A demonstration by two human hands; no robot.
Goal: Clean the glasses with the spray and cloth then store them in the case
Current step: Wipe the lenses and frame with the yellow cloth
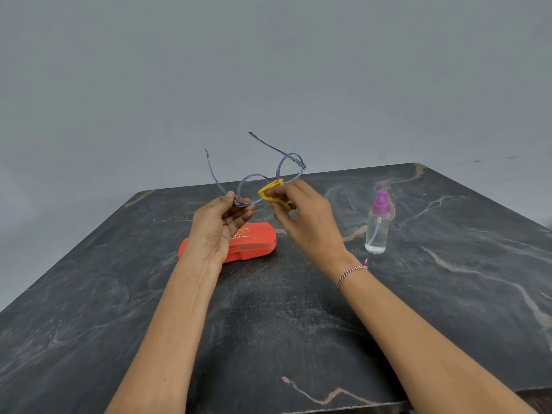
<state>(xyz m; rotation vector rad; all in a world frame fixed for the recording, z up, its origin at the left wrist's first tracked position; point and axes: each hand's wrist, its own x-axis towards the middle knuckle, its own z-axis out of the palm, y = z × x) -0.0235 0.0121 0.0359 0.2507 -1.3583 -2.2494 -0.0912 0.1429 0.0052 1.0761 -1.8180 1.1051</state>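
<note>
The clear blue-grey glasses (289,166) are held up above the table with both arms unfolded, pointing away from me. My left hand (219,224) pinches the frame at the left lens's outer corner. My right hand (301,215) pinches a small yellow cloth (270,191) against the frame between the two lenses. The red glasses case (254,242) lies shut on the table below my left hand, partly hidden by it. The spray bottle (378,227), clear with a purple nozzle, stands upright to the right of my right hand.
The dark marble table (298,324) has pale veins; its far edge runs just behind the glasses and its near edge lies at the bottom right. A plain grey wall stands behind. A thread bracelet (351,271) circles my right wrist.
</note>
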